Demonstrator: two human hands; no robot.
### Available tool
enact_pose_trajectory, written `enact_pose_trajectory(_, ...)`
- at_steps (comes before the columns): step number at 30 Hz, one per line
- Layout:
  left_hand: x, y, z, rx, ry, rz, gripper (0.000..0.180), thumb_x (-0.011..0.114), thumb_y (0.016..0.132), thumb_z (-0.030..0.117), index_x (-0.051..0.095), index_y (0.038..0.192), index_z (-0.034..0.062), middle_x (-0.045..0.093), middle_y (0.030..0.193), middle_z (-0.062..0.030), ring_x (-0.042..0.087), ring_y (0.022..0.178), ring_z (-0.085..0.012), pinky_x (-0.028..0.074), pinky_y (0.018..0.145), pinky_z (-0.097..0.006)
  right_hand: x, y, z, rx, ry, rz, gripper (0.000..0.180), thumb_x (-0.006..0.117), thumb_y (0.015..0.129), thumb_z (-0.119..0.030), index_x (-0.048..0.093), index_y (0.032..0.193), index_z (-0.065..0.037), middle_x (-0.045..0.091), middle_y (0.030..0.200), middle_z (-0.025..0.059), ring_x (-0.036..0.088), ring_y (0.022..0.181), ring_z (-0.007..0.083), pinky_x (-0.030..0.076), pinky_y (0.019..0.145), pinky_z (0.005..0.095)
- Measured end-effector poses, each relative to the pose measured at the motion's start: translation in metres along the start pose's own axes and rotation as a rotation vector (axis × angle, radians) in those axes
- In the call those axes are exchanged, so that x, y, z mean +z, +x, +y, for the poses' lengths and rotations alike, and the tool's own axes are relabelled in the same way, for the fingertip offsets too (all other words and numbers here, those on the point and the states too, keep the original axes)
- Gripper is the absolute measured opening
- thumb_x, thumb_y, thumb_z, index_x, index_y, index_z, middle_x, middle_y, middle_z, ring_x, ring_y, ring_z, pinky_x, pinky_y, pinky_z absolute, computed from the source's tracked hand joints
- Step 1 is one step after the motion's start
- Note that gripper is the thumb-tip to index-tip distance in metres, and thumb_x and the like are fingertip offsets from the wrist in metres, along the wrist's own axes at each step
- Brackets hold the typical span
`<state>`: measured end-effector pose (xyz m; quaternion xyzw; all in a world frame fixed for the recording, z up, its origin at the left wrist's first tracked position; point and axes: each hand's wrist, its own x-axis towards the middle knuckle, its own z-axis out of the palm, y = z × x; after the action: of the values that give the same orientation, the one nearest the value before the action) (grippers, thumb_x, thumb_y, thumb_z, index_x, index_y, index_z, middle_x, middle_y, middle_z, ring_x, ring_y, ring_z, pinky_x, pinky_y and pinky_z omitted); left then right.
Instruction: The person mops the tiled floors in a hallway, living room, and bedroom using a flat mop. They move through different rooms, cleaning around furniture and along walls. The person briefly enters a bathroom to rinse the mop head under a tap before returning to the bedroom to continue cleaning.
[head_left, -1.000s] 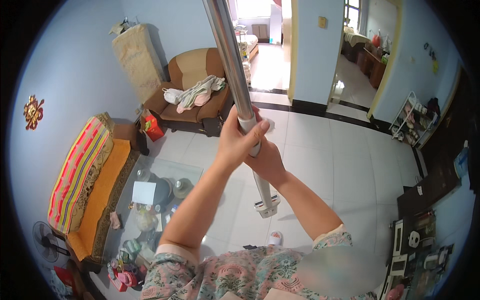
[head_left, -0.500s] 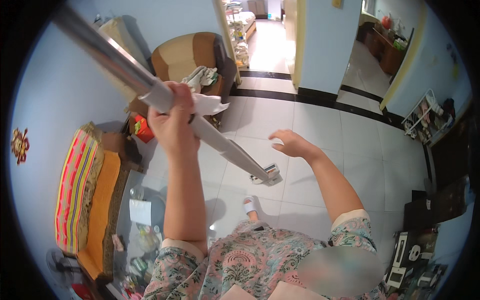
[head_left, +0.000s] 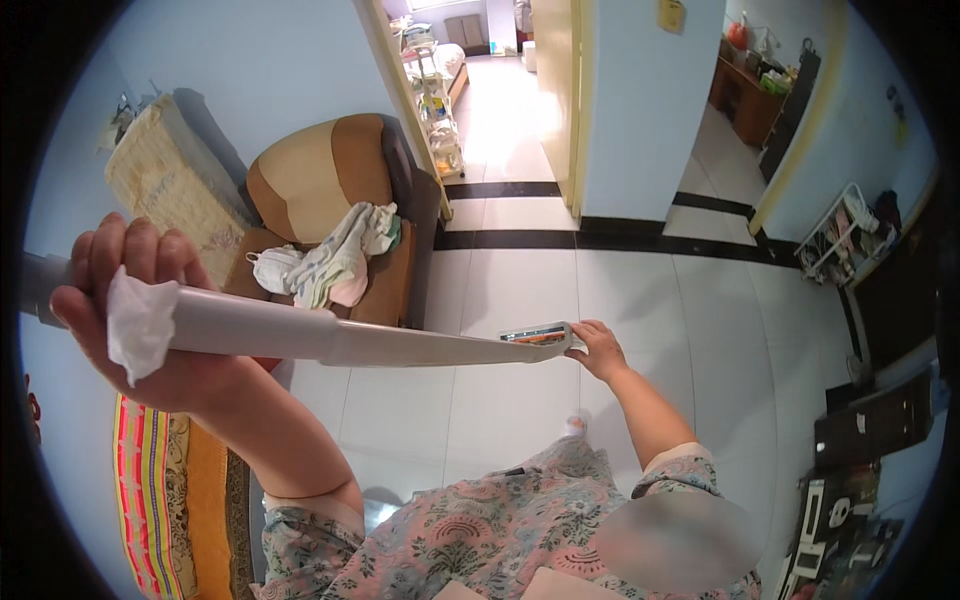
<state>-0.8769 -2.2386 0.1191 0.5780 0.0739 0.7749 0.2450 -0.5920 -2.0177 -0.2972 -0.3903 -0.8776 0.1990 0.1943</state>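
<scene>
At far left of frame, left hand closed around thick end of grey pole, white tissue pinched against it, likely for wiping; pole stretched level across centre, probably for access along its length; at centre right, right hand with fingers closed on flat end piece, steadying it; behind, upper left, armchair heaped with clothes

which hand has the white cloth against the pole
The left hand, wrapped around the thick end of the grey pole with the white cloth under its fingers. The right hand only touches the pole's far tip, with no cloth.
</scene>
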Motion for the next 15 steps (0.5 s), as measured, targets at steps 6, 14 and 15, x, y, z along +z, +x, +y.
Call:
enact_pose_trajectory(6,-0.059,0.057,-0.076,0.013,0.009,-0.043,0.024,0.061,0.082,0.019,0.039,0.075,0.0116,0.040,0.070,0.0013,0.041,0.060,-0.0103,0.036,0.058,-0.024,0.034,0.128,0.059,-0.039,0.307,0.074,0.054,0.064,0.068,0.000,0.053,0.118,-0.019,0.060,0.100,0.0109,0.055,0.096,0.0281,0.046,0.084,0.0345)
enact_pose_trajectory(14,-0.111,0.153,-0.205,-0.015,0.030,-0.136,0.024,0.062,0.081,0.014,0.039,0.076,0.0107,0.039,0.069,0.0018,0.039,0.057,-0.0097,0.036,0.056,-0.024,0.046,0.347,0.154,0.324,0.438,0.077,0.034,0.066,0.075,-0.024,0.059,0.108,-0.019,0.062,0.099,0.0119,0.059,0.093,0.0298,0.047,0.080,0.0384)
enact_pose_trajectory(15,-0.122,0.161,-0.221,0.002,0.051,-0.113,0.024,0.062,0.081,0.014,0.039,0.076,0.0109,0.039,0.068,0.0019,0.039,0.057,-0.0097,0.036,0.056,-0.024,0.040,0.383,0.159,0.415,0.475,0.085,0.035,0.066,0.075,-0.028,0.059,0.108,-0.018,0.062,0.101,0.0117,0.059,0.094,0.0291,0.047,0.080,0.0386)
